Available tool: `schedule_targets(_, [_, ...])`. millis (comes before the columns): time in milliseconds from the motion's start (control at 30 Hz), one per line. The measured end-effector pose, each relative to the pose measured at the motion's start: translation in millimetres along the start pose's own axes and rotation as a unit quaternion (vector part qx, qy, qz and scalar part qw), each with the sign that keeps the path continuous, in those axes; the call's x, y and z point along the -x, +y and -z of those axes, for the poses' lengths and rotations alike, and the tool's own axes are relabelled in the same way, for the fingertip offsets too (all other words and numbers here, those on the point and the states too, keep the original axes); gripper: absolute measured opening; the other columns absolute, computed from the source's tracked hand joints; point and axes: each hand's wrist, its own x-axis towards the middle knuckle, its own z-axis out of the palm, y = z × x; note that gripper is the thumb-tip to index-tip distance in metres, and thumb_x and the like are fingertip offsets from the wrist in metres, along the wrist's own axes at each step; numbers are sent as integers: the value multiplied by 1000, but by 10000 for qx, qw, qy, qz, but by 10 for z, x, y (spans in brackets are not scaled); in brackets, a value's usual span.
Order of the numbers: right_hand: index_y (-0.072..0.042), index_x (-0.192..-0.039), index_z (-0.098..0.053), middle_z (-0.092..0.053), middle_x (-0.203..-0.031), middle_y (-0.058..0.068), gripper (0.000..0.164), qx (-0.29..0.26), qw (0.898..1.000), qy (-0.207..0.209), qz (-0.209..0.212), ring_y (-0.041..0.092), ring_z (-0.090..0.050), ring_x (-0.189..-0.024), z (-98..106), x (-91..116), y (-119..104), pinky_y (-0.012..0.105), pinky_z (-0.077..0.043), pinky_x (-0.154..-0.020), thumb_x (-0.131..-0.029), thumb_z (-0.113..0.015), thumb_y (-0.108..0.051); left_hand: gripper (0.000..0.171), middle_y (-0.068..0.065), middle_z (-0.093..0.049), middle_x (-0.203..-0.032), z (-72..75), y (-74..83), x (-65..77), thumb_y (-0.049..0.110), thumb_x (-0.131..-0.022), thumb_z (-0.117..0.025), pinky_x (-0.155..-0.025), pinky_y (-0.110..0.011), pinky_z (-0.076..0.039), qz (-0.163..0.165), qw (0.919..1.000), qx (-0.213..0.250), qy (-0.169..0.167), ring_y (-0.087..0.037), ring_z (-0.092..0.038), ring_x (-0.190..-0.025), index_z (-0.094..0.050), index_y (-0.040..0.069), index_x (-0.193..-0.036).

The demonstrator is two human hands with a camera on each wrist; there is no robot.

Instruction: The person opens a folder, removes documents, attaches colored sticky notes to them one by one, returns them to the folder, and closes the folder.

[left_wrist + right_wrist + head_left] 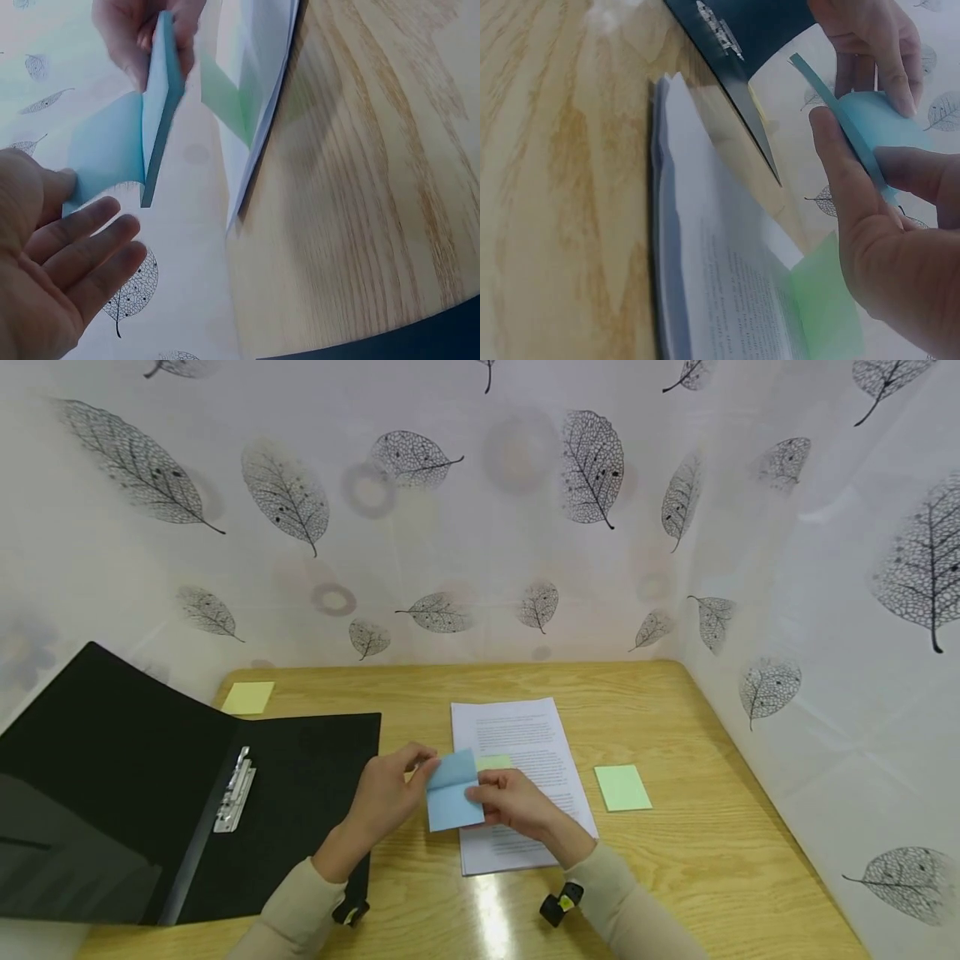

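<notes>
My right hand (pixel 517 802) grips a pad of light-blue sticky notes (pixel 456 810) between thumb and fingers, above the left edge of a stack of printed paper (pixel 525 735). My left hand (pixel 390 789) pinches the far edge of the top blue sheet (pixel 105 142) with thumb and index finger. That sheet is bent up from the pad but still joins it along one side. In the left wrist view the other left fingers are spread loosely. A green sticky note (pixel 825 300) is on the top printed page, partly hidden by my right hand in the head view.
An open black folder (pixel 307 777) with a metal clip (pixel 236 793) lies at the left. A yellow sticky pad (pixel 248 697) sits at the back left, a green sticky pad (pixel 623 788) right of the paper. Leaf-patterned curtains (pixel 480 527) border the wooden table (pixel 697 860).
</notes>
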Motion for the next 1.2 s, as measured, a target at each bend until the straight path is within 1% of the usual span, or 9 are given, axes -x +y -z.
schedule_targets(67, [11,-133,-63,-76,-122,23,36,230,9997,30,-31,23,-78,-104,-17,9,14,39,-65,-89,-105,-60,-11,12,-7,-82,-97,-3,4,0,18,-99,-76,-48,-25,-47,81,9999,-119,81,-8,-55,-54,-77,7,-104])
schedule_targets(133, [10,-132,-65,-77,-119,22,35,401,9992,5,-57,23,-78,-103,-37,23,24,37,-65,-87,-105,-60,-11,10,-6,-81,-94,-5,-1,4,17,-98,-76,-49,-29,-48,172,9995,-201,175,-7,-53,-54,-78,8,-101])
schedule_targets(200, [10,-132,-65,-77,-119,22,35,498,9987,-51,-54,24,-78,-104,-58,39,25,38,-65,-88,-105,-60,-12,8,-5,-81,-94,-7,-12,13,17,-98,-76,-59,-35,-58,271,9989,-243,280,-12,-65,-60,-78,9,-100])
schedule_targets(267, [9,-133,-65,-77,-119,22,36,559,9984,-50,-56,24,-78,-104,-71,59,25,38,-65,-87,-105,-60,-12,6,-5,-81,-95,-10,-33,19,16,-99,-75,-75,-43,-65,344,9985,-231,359,-19,-77,-81,-77,10,-99])
schedule_targets(300, [9,-133,-65,-77,-118,22,36,576,9983,-45,-54,24,-78,-104,-74,70,24,38,-65,-87,-105,-60,-13,6,-6,-82,-97,-12,-43,22,15,-99,-74,-82,-47,-65,357,9984,-209,390,-23,-79,-92,-77,10,-99])
schedule_targets(400, [9,-132,-67,-78,-116,21,35,632,9980,-3,-65,23,-78,-101,-83,106,24,37,-65,-85,-104,-62,-13,6,-9,-82,-99,-26,-69,29,13,-100,-73,-86,-50,-64,384,9984,-49,422,-30,-79,-102,-76,8,-100])
schedule_targets(700, [9,-132,-67,-78,-117,21,35,641,9978,-169,57,19,-78,-98,-69,156,65,34,-65,-82,-104,-62,-11,8,-11,-81,-98,-61,-63,23,11,-100,-72,-86,-53,-64,326,9978,133,566,-34,-78,-104,-77,4,-101])
schedule_targets(867, [8,-132,-66,-78,-116,18,34,655,9977,-189,-8,17,-77,-97,-54,223,69,32,-65,-82,-105,-61,-12,7,-11,-81,-97,-85,-51,23,10,-99,-74,-87,-50,-64,370,9977,164,552,-33,-79,-103,-76,4,-100])
schedule_targets(1200, [10,-133,-65,-77,-119,23,36,609,9981,-97,-54,23,-78,-100,-72,307,62,38,-65,-86,-105,-62,-12,10,-12,-81,-95,-109,-29,31,12,-100,-73,-87,-51,-64,303,9971,203,665,-33,-79,-101,-76,2,-98])
